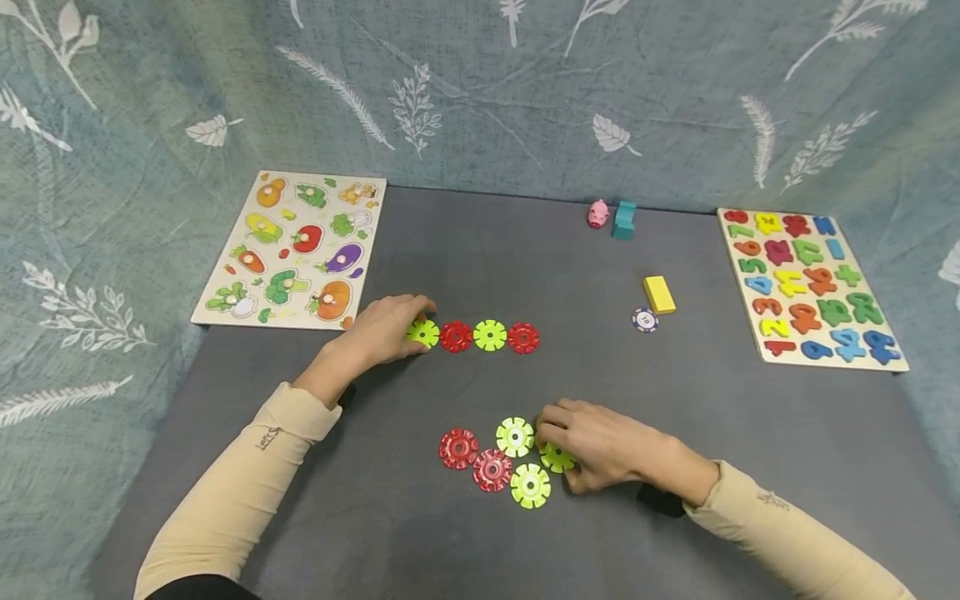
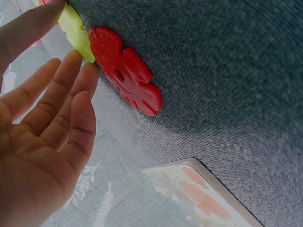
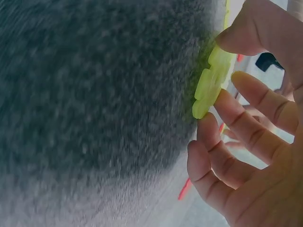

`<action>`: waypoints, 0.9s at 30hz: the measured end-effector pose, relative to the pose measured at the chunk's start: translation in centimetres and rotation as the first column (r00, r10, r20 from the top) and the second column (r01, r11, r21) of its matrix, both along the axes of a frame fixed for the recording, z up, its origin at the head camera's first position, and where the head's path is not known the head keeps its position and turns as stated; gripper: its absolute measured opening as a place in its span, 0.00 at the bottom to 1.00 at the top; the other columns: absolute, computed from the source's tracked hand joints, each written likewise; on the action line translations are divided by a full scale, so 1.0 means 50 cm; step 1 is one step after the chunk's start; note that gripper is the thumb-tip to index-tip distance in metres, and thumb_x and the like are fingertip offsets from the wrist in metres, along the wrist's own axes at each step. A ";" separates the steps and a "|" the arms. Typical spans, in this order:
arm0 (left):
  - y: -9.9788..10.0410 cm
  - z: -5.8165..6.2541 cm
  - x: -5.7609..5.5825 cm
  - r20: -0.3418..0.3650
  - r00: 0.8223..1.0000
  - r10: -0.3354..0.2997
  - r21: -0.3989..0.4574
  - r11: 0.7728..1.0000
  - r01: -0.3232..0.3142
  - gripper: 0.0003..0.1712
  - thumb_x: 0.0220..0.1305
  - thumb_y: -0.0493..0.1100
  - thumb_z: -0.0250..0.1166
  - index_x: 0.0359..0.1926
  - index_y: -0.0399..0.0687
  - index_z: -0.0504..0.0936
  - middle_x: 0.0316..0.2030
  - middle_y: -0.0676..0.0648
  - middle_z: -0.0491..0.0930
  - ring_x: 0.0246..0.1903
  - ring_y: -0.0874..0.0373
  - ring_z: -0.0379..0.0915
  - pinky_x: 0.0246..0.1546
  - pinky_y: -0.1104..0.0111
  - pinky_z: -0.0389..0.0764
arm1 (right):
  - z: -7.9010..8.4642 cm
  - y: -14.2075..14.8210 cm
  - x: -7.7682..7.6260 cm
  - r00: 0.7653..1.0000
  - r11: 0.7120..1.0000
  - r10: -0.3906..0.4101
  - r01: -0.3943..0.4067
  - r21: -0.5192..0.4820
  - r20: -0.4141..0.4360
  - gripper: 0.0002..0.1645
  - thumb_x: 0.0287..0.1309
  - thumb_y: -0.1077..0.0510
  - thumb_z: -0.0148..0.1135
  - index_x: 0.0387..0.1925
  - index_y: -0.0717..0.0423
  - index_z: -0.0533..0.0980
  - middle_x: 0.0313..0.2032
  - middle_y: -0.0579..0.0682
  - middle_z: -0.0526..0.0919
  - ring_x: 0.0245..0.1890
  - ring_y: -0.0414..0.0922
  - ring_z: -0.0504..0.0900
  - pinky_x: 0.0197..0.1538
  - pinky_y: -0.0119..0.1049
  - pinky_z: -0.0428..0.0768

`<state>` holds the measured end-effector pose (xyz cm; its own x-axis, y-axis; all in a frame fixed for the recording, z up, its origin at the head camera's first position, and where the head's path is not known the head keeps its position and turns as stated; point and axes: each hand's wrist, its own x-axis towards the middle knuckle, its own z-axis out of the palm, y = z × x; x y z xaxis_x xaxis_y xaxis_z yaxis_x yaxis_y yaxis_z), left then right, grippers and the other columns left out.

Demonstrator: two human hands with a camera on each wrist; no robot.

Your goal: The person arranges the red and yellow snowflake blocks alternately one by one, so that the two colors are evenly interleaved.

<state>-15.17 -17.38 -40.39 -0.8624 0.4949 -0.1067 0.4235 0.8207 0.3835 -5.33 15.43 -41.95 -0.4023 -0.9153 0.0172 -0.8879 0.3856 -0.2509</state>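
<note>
In the head view my left hand (image 1: 386,329) is at the left of a row of notched plastic discs, thumb and fingers pinching the edges of a yellow-green disc (image 1: 424,334). Beyond it the row runs red (image 1: 456,337), yellow-green (image 1: 490,335), red (image 1: 523,338). The left wrist view shows another red disc (image 2: 125,71) beside the pinched one, hidden by the hand from above. My right hand (image 1: 600,442) pinches a yellow-green disc (image 1: 557,458) edge to edge, lying among loose discs: two red (image 1: 458,448) and two yellow-green (image 1: 530,486).
A vegetable puzzle board (image 1: 298,250) lies at the back left, a number puzzle board (image 1: 813,292) at the right. Farther back are a pink pig figure (image 1: 597,213) and a teal block (image 1: 624,220). A yellow block (image 1: 659,294) lies beside a poker chip (image 1: 645,320).
</note>
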 end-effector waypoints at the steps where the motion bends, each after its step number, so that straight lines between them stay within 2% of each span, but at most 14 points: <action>1: 0.001 0.000 0.000 -0.001 1.000 0.000 0.000 1.000 0.000 0.32 0.49 0.43 0.76 0.56 0.39 0.76 0.44 0.41 0.82 0.41 0.48 0.76 0.47 0.54 0.75 | 0.002 0.003 -0.001 1.000 1.000 -0.005 0.005 0.001 0.005 0.25 0.31 0.55 0.68 0.40 0.48 0.76 0.42 0.44 0.77 0.39 0.40 0.73 0.45 0.36 0.76; 11: 0.003 0.001 0.002 -0.013 1.000 0.007 -0.007 1.000 -0.007 0.32 0.49 0.43 0.76 0.55 0.39 0.77 0.44 0.41 0.82 0.41 0.48 0.76 0.47 0.54 0.76 | 0.015 0.029 -0.033 0.995 0.995 -0.096 0.096 0.000 -0.029 0.25 0.32 0.56 0.70 0.40 0.48 0.76 0.40 0.44 0.78 0.38 0.41 0.74 0.46 0.40 0.76; 17: 0.005 0.000 -0.001 -0.021 1.000 0.004 -0.009 1.000 -0.004 0.32 0.50 0.43 0.76 0.55 0.39 0.77 0.43 0.41 0.82 0.40 0.49 0.76 0.46 0.55 0.76 | 0.021 0.043 -0.067 0.987 0.988 -0.155 0.154 -0.022 -0.054 0.25 0.31 0.57 0.71 0.39 0.52 0.76 0.37 0.45 0.77 0.37 0.43 0.74 0.43 0.40 0.76; 27: -0.001 0.000 0.002 -0.010 1.000 0.006 0.010 1.000 -0.006 0.32 0.50 0.43 0.75 0.56 0.38 0.76 0.44 0.40 0.82 0.42 0.48 0.77 0.47 0.54 0.76 | 0.023 0.038 -0.142 0.948 0.949 -0.314 0.312 0.037 0.057 0.28 0.37 0.56 0.72 0.45 0.57 0.78 0.41 0.50 0.80 0.38 0.43 0.76 0.44 0.40 0.78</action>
